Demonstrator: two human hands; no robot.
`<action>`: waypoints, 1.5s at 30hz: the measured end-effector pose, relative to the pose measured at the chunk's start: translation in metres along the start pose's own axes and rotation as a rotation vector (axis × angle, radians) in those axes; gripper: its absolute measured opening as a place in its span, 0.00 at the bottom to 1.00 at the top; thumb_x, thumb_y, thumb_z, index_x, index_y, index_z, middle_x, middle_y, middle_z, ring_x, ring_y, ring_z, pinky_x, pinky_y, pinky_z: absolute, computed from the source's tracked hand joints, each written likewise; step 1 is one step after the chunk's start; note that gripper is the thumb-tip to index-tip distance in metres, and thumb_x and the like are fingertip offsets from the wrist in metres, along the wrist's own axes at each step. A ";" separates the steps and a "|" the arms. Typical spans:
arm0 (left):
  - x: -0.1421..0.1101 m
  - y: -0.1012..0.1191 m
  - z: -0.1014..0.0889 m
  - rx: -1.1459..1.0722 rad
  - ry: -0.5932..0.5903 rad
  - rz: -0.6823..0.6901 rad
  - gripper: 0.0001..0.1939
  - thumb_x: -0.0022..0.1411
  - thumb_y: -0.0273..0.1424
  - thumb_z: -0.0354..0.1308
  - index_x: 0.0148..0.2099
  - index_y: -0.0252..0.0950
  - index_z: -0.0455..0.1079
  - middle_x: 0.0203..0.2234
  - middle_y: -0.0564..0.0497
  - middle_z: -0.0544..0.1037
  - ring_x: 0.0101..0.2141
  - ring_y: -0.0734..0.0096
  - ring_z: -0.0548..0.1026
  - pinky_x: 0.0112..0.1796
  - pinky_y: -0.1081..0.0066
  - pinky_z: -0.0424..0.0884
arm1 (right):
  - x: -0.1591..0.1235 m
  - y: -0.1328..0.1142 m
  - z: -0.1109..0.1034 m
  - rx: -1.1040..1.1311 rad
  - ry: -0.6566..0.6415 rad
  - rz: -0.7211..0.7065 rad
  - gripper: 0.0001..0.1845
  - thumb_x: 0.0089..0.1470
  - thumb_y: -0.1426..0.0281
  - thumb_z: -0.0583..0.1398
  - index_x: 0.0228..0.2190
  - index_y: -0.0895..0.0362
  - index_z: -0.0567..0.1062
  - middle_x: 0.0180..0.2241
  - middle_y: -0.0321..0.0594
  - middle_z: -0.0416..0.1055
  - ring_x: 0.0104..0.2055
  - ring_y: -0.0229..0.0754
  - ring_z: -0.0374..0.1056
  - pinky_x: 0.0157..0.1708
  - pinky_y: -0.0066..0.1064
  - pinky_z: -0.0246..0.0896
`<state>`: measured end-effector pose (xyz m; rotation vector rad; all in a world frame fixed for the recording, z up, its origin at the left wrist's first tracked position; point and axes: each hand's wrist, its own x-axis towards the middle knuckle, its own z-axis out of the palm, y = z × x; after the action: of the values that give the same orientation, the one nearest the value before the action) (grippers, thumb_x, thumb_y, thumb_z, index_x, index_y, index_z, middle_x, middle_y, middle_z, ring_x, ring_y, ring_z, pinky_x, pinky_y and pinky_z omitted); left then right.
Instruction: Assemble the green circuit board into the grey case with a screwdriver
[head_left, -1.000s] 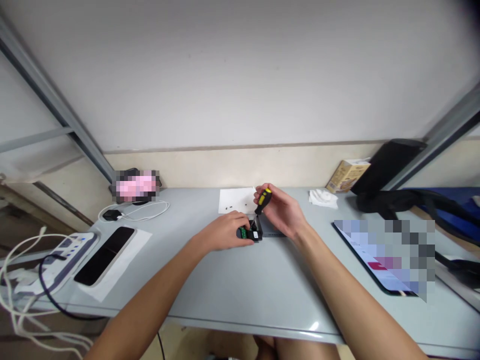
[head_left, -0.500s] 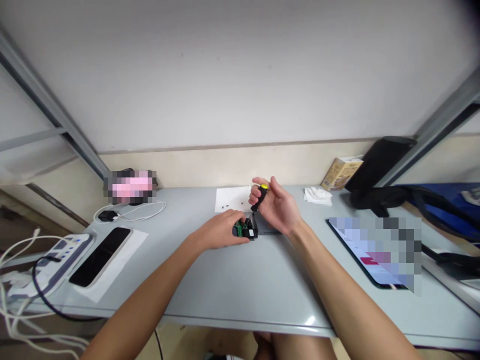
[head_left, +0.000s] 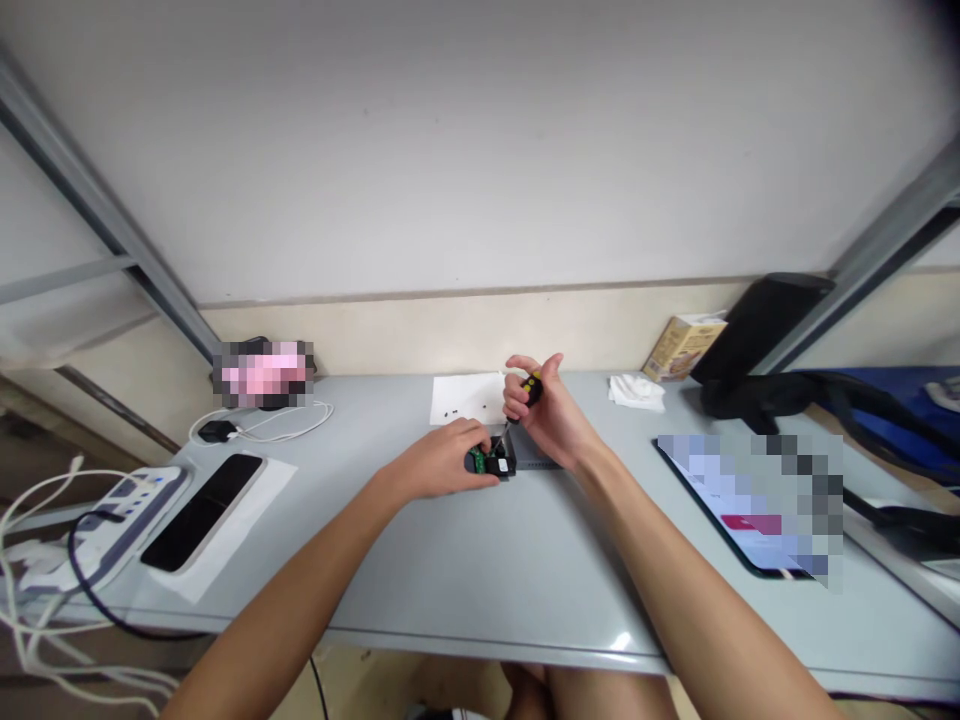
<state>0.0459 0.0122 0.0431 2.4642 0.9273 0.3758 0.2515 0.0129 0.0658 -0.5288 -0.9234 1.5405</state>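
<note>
My left hand (head_left: 442, 460) is closed around the left side of a small black device (head_left: 504, 465) with a green circuit board (head_left: 478, 459) showing in it. In my right hand (head_left: 553, 413) is a screwdriver (head_left: 532, 388) with a black and yellow handle, tilted so that its shaft runs down left into the device. Whether its tip sits on a screw is too small to tell. A flat dark grey piece (head_left: 536, 452) lies partly under my right hand. Behind the device, a white paper sheet (head_left: 465, 392) carries a few tiny dark parts (head_left: 450, 413).
To the left are a phone (head_left: 202, 512) on paper, a power strip (head_left: 120, 525) with tangled cables and a black charger (head_left: 217, 431). On the right lie a tablet (head_left: 739, 510), a crumpled tissue (head_left: 636, 391), a carton (head_left: 684, 347) and a black strap (head_left: 795, 390).
The screwdriver has tilted, its handle leaning more to the right and its shaft now slanting into the device. My right fingers have shifted slightly on the handle; my left hand stays in place.
</note>
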 end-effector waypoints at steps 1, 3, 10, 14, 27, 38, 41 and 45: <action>0.000 0.000 0.000 -0.007 0.001 0.009 0.14 0.62 0.40 0.69 0.45 0.41 0.70 0.45 0.49 0.76 0.47 0.58 0.75 0.49 0.63 0.71 | 0.000 0.000 0.000 0.026 -0.001 0.021 0.24 0.54 0.45 0.67 0.39 0.51 0.77 0.24 0.29 0.59 0.23 0.34 0.56 0.26 0.29 0.59; 0.000 -0.001 0.001 -0.012 0.005 0.010 0.14 0.62 0.40 0.69 0.45 0.41 0.71 0.46 0.49 0.76 0.48 0.58 0.75 0.49 0.64 0.71 | 0.000 -0.001 0.000 0.055 0.015 0.046 0.20 0.54 0.50 0.70 0.37 0.52 0.78 0.28 0.33 0.66 0.28 0.36 0.63 0.32 0.30 0.64; 0.001 -0.001 0.001 0.031 0.001 -0.020 0.18 0.61 0.41 0.69 0.49 0.41 0.70 0.46 0.48 0.77 0.46 0.56 0.75 0.45 0.63 0.71 | -0.001 0.002 -0.004 0.024 0.099 -0.010 0.24 0.44 0.57 0.77 0.27 0.53 0.70 0.39 0.36 0.75 0.36 0.38 0.71 0.37 0.30 0.68; 0.000 0.000 0.001 0.030 -0.003 -0.013 0.19 0.62 0.42 0.69 0.51 0.42 0.70 0.46 0.47 0.77 0.48 0.55 0.76 0.46 0.62 0.71 | 0.000 0.001 -0.003 0.020 0.059 -0.008 0.28 0.49 0.53 0.75 0.26 0.53 0.64 0.21 0.26 0.55 0.19 0.30 0.50 0.21 0.26 0.52; 0.001 0.000 0.001 0.091 0.007 0.022 0.18 0.65 0.44 0.67 0.50 0.41 0.70 0.47 0.47 0.78 0.48 0.54 0.76 0.47 0.62 0.72 | 0.002 0.004 -0.003 0.068 0.200 -0.035 0.19 0.45 0.60 0.76 0.29 0.54 0.74 0.39 0.37 0.76 0.41 0.40 0.74 0.38 0.29 0.69; 0.002 0.001 0.002 0.116 0.023 0.058 0.16 0.64 0.40 0.68 0.49 0.41 0.71 0.45 0.48 0.79 0.48 0.56 0.76 0.48 0.62 0.71 | 0.004 0.003 -0.004 0.120 0.084 0.004 0.21 0.54 0.48 0.68 0.35 0.51 0.74 0.22 0.29 0.59 0.22 0.35 0.58 0.26 0.30 0.61; 0.002 0.001 0.002 0.110 0.030 0.063 0.16 0.64 0.40 0.68 0.50 0.41 0.71 0.45 0.47 0.79 0.48 0.55 0.76 0.48 0.62 0.72 | 0.003 0.002 -0.004 0.136 0.093 0.027 0.15 0.52 0.56 0.70 0.35 0.52 0.77 0.29 0.34 0.69 0.31 0.38 0.67 0.34 0.31 0.67; 0.002 0.001 0.003 0.099 0.028 0.052 0.17 0.64 0.40 0.68 0.50 0.41 0.71 0.46 0.48 0.79 0.48 0.55 0.76 0.48 0.62 0.71 | -0.001 0.000 -0.003 0.072 0.121 0.005 0.16 0.46 0.62 0.74 0.30 0.53 0.75 0.39 0.37 0.75 0.42 0.41 0.72 0.43 0.31 0.68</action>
<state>0.0486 0.0120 0.0411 2.5835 0.9147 0.3915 0.2539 0.0131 0.0634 -0.5665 -0.7714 1.5235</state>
